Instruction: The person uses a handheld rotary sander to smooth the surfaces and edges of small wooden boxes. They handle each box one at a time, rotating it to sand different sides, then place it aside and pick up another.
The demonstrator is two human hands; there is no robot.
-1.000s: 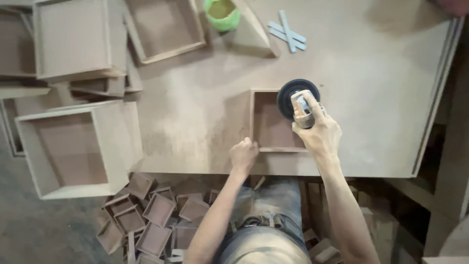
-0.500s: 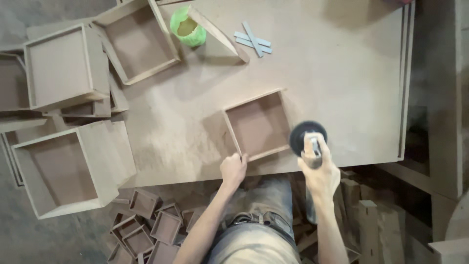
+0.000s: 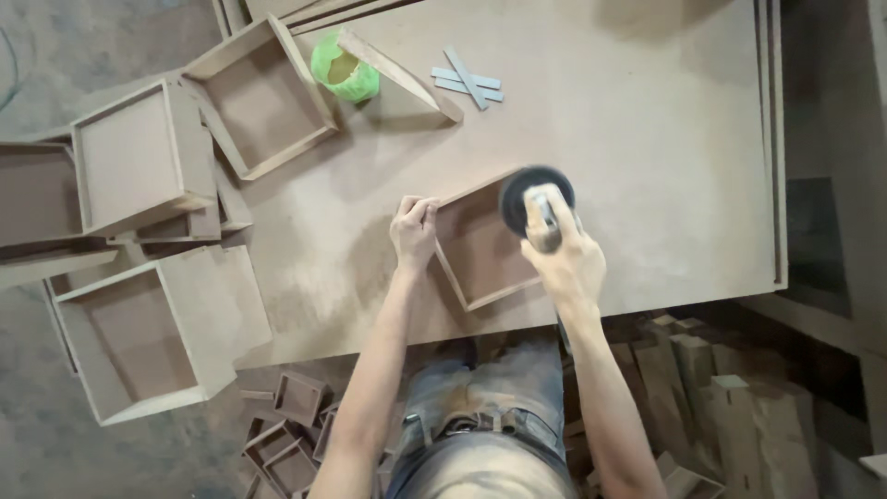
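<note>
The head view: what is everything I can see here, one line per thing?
Workbench: one, tan board top, centre.
Open box: one, brown, on the bench in front of the person.
Sander: one, black round disc, over the box's right edge.
Large boxes: several, brown, left side.
Small boxes: many, brown, piled on the floor.
Green cup: one, top of the bench.
Grey strips: three, crossed, top.
Wood offcuts: pile, lower right.
Left hand: grip on the box's left corner.
Right hand: grip on the sander.

Right hand point(image 3: 565, 261) motion-blurred, hiding sander point(image 3: 534, 196) body and box point(image 3: 480, 242) corner; left stack point(image 3: 37, 208) cropped by edge.
</note>
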